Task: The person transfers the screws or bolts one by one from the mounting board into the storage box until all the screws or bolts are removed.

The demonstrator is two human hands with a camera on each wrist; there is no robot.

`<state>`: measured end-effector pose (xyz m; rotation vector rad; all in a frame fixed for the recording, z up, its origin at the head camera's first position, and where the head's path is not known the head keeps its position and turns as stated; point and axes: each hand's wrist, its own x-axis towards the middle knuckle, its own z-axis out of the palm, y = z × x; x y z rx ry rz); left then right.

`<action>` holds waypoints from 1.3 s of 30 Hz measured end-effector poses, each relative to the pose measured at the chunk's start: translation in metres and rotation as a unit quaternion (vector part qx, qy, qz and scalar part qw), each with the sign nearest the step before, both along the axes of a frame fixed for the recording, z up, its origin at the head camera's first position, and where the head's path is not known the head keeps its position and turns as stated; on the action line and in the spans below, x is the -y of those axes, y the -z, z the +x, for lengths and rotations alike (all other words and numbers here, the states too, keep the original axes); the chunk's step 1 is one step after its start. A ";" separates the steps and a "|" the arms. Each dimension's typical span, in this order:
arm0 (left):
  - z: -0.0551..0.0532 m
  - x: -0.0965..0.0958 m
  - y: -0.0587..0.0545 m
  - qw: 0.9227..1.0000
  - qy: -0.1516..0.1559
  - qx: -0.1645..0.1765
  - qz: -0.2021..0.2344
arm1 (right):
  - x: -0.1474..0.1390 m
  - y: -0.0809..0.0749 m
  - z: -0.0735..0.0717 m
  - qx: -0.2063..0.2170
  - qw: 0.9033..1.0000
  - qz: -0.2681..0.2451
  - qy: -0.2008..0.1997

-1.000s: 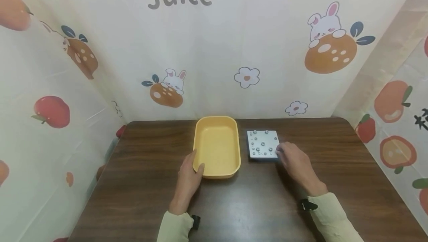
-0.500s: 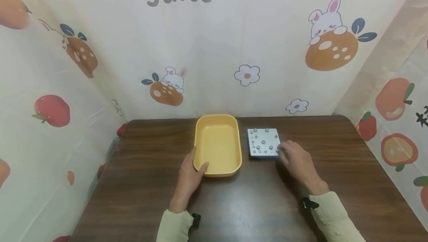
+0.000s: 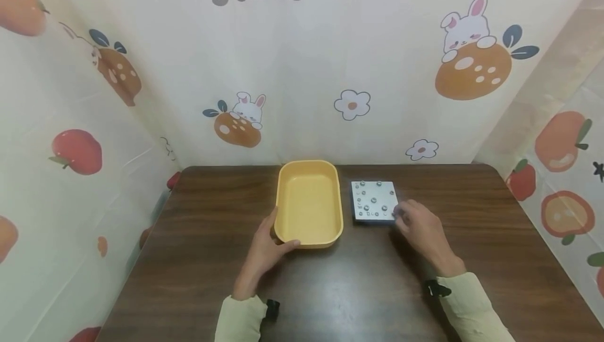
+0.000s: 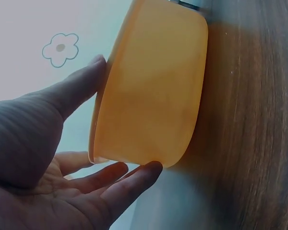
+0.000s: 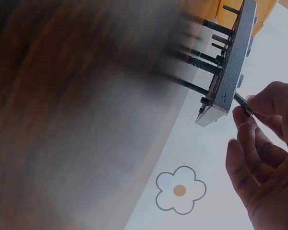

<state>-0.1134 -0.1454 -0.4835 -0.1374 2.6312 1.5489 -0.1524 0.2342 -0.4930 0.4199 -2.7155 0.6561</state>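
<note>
A white-topped metal plate (image 3: 383, 195) carrying several bolts lies right of a yellow tray (image 3: 309, 205) in the head view. At the plate's near right corner my right hand (image 3: 421, 229) pinches a bolt (image 5: 241, 100) between thumb and forefinger. The right wrist view shows this bolt's threaded shank running into the plate, with the other fingers loosely bent below. Several threaded shanks (image 5: 204, 65) stick out from the plate's underside. My left hand (image 3: 265, 247) touches the tray's near left corner, its extended thumb on the near rim and its fingers along the left side.
Both the tray and the plate sit near the back edge of a dark wood-grain table (image 3: 349, 289). Printed curtains (image 3: 302, 59) with fruit and rabbits hang behind it and on both sides. Dark straps show at both sleeve cuffs.
My left thumb has slid from inside the tray's corner onto its near rim, the hand spreading wider. The right hand stays at the plate's corner. The head view has shifted slightly.
</note>
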 end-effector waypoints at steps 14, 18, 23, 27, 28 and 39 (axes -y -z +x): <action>0.001 -0.002 -0.001 0.998 -0.052 0.023 0.036 | 0.002 -0.006 0.004 -0.022 0.999 -0.019 0.015; 0.002 -0.003 0.000 0.997 -0.059 0.014 0.040 | 0.006 -0.010 0.006 -0.034 0.999 -0.017 0.011; 0.004 -0.003 0.002 0.997 -0.059 0.002 0.052 | 0.012 -0.015 0.008 -0.046 0.999 -0.016 0.003; 0.006 -0.004 0.002 0.997 -0.061 0.003 0.050 | 0.017 -0.018 0.008 -0.045 0.999 -0.017 -0.001; 0.006 -0.004 0.003 0.997 -0.062 0.004 0.047 | 0.018 -0.019 0.009 -0.043 0.999 -0.017 -0.001; 0.005 -0.006 0.003 0.998 -0.061 -0.003 0.035 | 0.026 -0.026 0.010 -0.042 0.998 -0.032 -0.020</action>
